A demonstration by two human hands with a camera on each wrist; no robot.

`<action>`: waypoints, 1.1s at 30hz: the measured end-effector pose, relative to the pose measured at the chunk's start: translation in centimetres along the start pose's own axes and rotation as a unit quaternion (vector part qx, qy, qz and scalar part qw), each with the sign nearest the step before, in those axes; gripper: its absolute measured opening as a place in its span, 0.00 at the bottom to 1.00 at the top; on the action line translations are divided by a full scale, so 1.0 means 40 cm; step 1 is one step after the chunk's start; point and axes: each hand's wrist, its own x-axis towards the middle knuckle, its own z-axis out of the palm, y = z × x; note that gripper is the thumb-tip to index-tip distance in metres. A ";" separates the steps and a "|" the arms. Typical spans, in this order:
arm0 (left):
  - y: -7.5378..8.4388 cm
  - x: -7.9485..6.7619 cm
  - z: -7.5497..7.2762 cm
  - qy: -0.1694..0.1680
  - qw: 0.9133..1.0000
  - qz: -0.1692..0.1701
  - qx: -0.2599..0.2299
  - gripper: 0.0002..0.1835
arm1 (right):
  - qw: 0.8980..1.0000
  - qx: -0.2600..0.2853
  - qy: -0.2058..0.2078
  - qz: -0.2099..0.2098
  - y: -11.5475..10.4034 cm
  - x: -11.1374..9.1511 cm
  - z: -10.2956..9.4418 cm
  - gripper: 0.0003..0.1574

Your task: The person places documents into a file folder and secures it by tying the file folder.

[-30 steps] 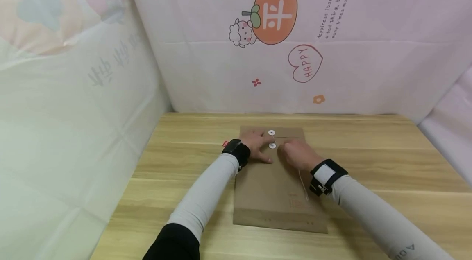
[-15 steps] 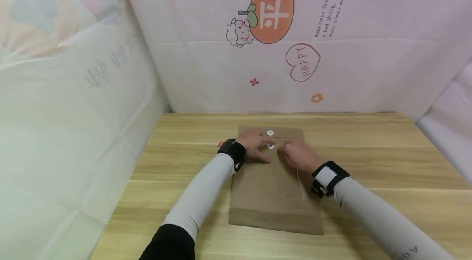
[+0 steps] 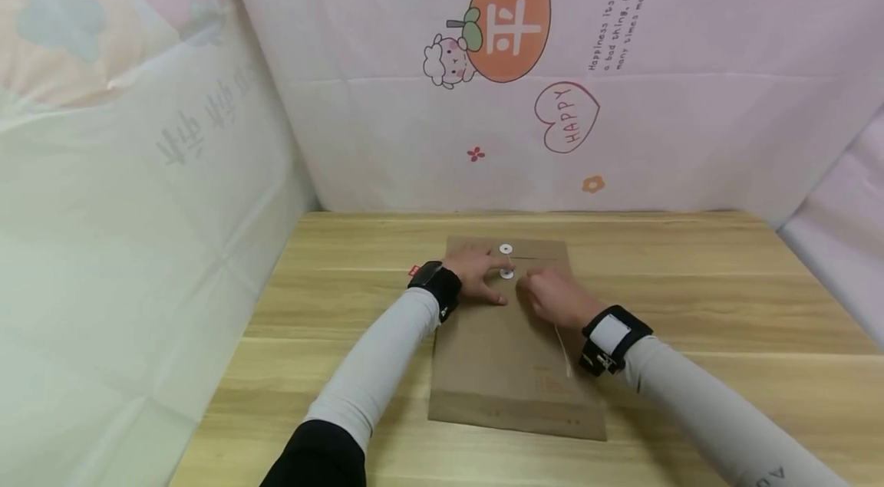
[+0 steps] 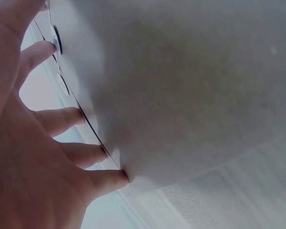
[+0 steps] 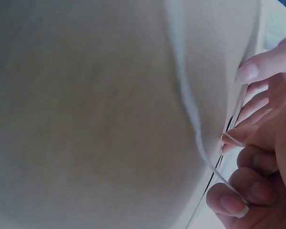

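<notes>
A brown paper document envelope (image 3: 497, 364) lies flat with its flap end at the far side. Two white round buttons sit there, an upper button (image 3: 506, 249) and a lower button (image 3: 507, 274). My left hand (image 3: 475, 272) rests on the flap with its fingers spread, one fingertip at the lower button; the left wrist view shows the spread fingers (image 4: 66, 119) touching the envelope along the flap edge. Just right of the buttons, my right hand (image 3: 555, 297) has curled fingers and holds a thin white string (image 5: 186, 90), whose loose end trails down the envelope.
A wood-grain table (image 3: 345, 257) carries the envelope and extends to both sides of it. White printed cloth (image 3: 387, 142) hangs behind the table, and another cloth wall (image 3: 173, 257) stands on the left.
My right hand has moved slightly toward me and left, still holding the string. My left hand keeps its place on the flap. The head view has shifted a little.
</notes>
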 end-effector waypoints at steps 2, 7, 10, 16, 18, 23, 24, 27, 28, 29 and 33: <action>0.020 -0.024 -0.029 -0.007 1.000 -0.002 0.000 0.41 | 1.000 0.027 0.000 0.008 -0.004 0.002 0.000 0.10; 0.024 -0.030 -0.032 -0.012 1.000 -0.008 -0.001 0.40 | 0.992 0.115 -0.012 0.045 -0.011 0.013 0.003 0.13; 0.011 -0.010 -0.011 -0.013 1.000 -0.012 0.002 0.40 | 0.981 0.176 -0.031 0.074 -0.011 0.022 0.003 0.16; 0.012 -0.008 -0.019 -0.014 1.000 -0.013 0.001 0.39 | 0.956 0.267 -0.063 0.099 -0.004 0.036 -0.006 0.22; 0.014 -0.010 -0.020 -0.014 1.000 -0.014 0.004 0.40 | 0.956 0.269 -0.068 0.099 0.000 0.038 -0.006 0.22; 0.021 -0.027 -0.033 -0.017 1.000 -0.021 -0.006 0.40 | 0.954 0.276 -0.070 0.096 0.009 0.037 -0.003 0.22; 0.028 -0.039 -0.044 -0.022 0.999 -0.024 -0.010 0.40 | 0.953 0.279 -0.067 0.094 0.010 0.038 -0.003 0.21; 0.038 -0.056 -0.061 -0.032 0.999 -0.027 -0.015 0.40 | 0.952 0.287 -0.061 0.091 0.013 0.037 -0.003 0.20; 0.038 -0.056 -0.061 -0.033 0.999 -0.029 -0.014 0.41 | 0.951 0.290 -0.060 0.091 0.014 0.036 -0.003 0.20; 0.031 -0.051 -0.052 -0.027 0.999 -0.026 -0.013 0.42 | 0.950 0.293 -0.060 0.094 0.014 0.036 -0.004 0.20; 0.025 -0.043 -0.035 -0.017 0.999 -0.035 -0.016 0.48 | 0.947 0.290 -0.062 0.120 0.011 0.027 -0.007 0.20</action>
